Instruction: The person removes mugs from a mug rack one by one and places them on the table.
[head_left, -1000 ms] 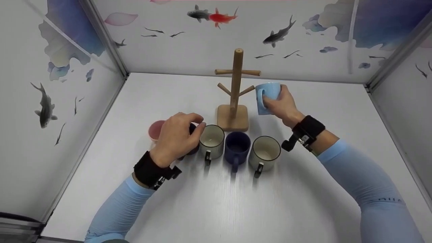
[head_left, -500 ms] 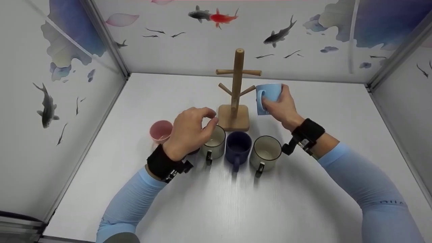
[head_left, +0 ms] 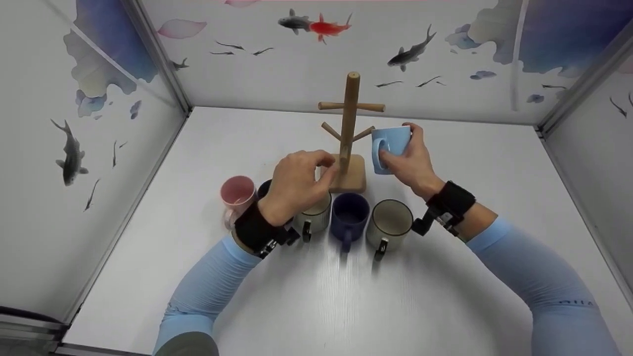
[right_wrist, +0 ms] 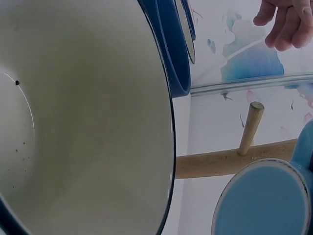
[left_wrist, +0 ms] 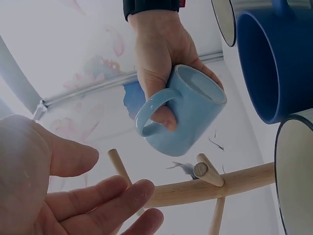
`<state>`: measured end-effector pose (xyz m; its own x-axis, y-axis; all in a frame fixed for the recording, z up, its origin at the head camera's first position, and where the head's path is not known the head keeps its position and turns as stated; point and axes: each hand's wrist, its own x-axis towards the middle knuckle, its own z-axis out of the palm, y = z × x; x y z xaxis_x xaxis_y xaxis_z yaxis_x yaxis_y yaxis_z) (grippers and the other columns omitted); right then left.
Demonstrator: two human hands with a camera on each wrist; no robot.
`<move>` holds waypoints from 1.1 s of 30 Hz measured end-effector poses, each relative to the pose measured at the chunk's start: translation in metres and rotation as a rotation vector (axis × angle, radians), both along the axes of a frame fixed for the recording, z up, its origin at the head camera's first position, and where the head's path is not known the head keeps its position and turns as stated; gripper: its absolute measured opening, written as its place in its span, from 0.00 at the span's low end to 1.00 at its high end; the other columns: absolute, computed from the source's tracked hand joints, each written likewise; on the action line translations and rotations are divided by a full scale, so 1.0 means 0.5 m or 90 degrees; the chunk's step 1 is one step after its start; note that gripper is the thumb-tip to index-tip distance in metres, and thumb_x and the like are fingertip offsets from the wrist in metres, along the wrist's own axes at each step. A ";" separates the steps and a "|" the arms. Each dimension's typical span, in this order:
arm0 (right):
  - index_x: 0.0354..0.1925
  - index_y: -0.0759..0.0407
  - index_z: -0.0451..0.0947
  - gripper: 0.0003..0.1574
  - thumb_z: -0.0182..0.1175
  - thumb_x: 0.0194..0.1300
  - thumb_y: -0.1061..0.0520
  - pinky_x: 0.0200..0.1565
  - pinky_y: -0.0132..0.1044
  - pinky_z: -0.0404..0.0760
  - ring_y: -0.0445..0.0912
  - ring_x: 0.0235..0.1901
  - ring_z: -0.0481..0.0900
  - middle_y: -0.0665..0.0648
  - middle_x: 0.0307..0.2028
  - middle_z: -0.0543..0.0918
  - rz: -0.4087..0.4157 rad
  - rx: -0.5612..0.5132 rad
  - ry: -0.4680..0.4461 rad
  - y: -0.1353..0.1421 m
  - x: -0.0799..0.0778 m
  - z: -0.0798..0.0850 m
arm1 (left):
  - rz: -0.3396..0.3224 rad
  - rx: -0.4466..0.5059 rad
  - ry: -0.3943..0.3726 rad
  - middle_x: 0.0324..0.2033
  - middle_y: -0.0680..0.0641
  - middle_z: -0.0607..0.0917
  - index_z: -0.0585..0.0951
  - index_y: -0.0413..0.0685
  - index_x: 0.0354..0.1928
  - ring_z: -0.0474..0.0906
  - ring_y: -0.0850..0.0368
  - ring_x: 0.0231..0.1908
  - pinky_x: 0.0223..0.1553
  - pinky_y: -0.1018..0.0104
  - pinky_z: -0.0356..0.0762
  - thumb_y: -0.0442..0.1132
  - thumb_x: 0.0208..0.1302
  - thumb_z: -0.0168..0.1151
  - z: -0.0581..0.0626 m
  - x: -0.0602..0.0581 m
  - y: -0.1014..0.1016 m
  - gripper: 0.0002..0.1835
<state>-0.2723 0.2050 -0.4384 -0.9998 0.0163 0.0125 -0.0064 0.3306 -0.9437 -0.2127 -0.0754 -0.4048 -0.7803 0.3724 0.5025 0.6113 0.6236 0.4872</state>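
Note:
My right hand [head_left: 414,160] holds a light blue mug [head_left: 397,137] in the air, just right of the wooden mug tree [head_left: 351,118]. Its thumb passes by the mug's handle, which faces left. In the left wrist view the same light blue mug [left_wrist: 190,115] is seen tilted in that hand. My left hand [head_left: 299,183] hovers over a cream mug [head_left: 316,217] with a dark rim, its fingertips in front of the mug tree's base. Fingers and thumb stay apart in the left wrist view, with nothing between them. No mug hangs on the tree's pegs.
Along the near side of the tree stands a row: a pink mug [head_left: 237,192], a dark mug [head_left: 264,188] mostly hidden by my left hand, the cream mug, a navy mug [head_left: 350,213] and another cream mug [head_left: 390,220]. Printed white walls [head_left: 247,79] enclose the white table [head_left: 346,301].
My left hand has moved right and farther back, from over the left-hand mugs to the tree's base, uncovering the pink mug. The light blue mug has dipped and shifted slightly left lately.

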 end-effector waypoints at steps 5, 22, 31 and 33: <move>0.88 0.58 0.43 0.62 0.70 0.71 0.57 0.71 0.59 0.80 0.61 0.71 0.72 0.73 0.77 0.67 0.012 0.005 0.018 -0.010 0.010 0.001 | -0.015 0.004 -0.009 0.44 0.43 0.98 0.93 0.42 0.49 0.95 0.43 0.48 0.50 0.45 0.92 0.43 0.79 0.66 0.004 -0.003 0.017 0.13; 0.87 0.62 0.47 0.62 0.73 0.69 0.61 0.66 0.53 0.79 0.59 0.65 0.75 0.71 0.73 0.71 0.050 0.001 0.063 -0.030 0.038 0.009 | -0.060 0.054 -0.064 0.44 0.41 0.98 0.92 0.39 0.51 0.95 0.46 0.41 0.46 0.50 0.92 0.44 0.80 0.68 0.002 -0.020 0.076 0.14; 0.87 0.59 0.47 0.66 0.79 0.68 0.55 0.67 0.52 0.76 0.59 0.67 0.75 0.68 0.75 0.71 0.072 0.018 0.072 -0.039 0.048 0.015 | -0.067 0.099 -0.107 0.44 0.40 0.97 0.91 0.37 0.50 0.97 0.50 0.42 0.47 0.54 0.94 0.46 0.78 0.71 0.000 -0.023 0.089 0.16; 0.87 0.60 0.47 0.66 0.80 0.69 0.54 0.67 0.52 0.76 0.60 0.67 0.75 0.68 0.75 0.71 0.073 0.027 0.077 -0.041 0.048 0.015 | -0.066 0.105 -0.112 0.43 0.41 0.97 0.91 0.37 0.50 0.97 0.50 0.41 0.47 0.54 0.94 0.47 0.79 0.71 -0.001 -0.021 0.091 0.16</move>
